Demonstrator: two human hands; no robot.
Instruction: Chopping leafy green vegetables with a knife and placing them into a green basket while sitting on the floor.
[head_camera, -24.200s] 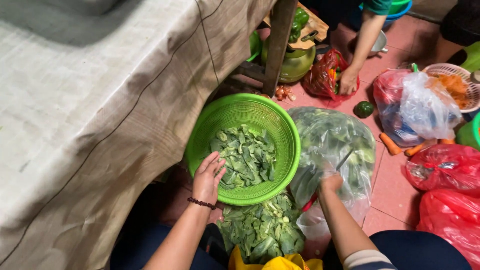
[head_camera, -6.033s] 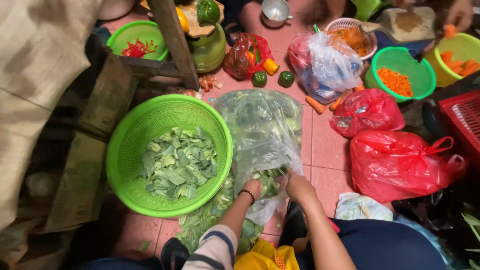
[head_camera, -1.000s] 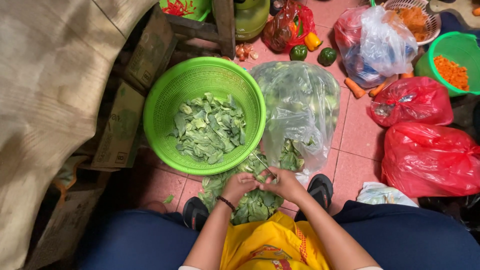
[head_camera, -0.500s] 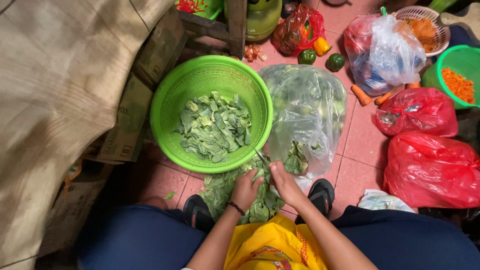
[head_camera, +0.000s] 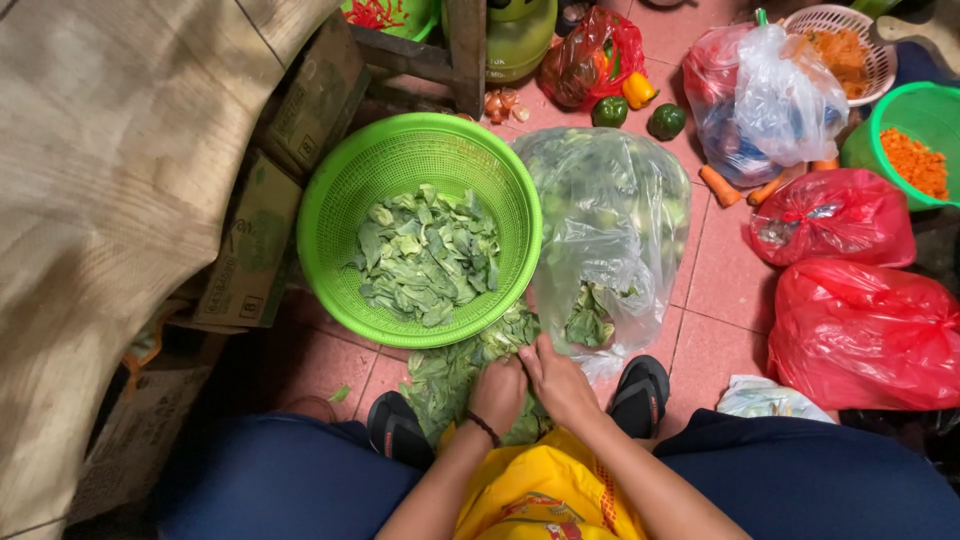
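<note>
Head view: my left hand and right hand have drawn together, fingers clamped on leafy greens, green basket just beyond.

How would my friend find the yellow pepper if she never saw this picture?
Start at the big green basket of cut leaves and look up and right to the dark red bag on the pink floor. The yellow pepper sits against that bag's right side. Two green peppers lie beside it, so its bright yellow colour gives it away.

A loose heap of green leaves lies on the tiled floor, just below the green basket, partly under its rim.
</note>
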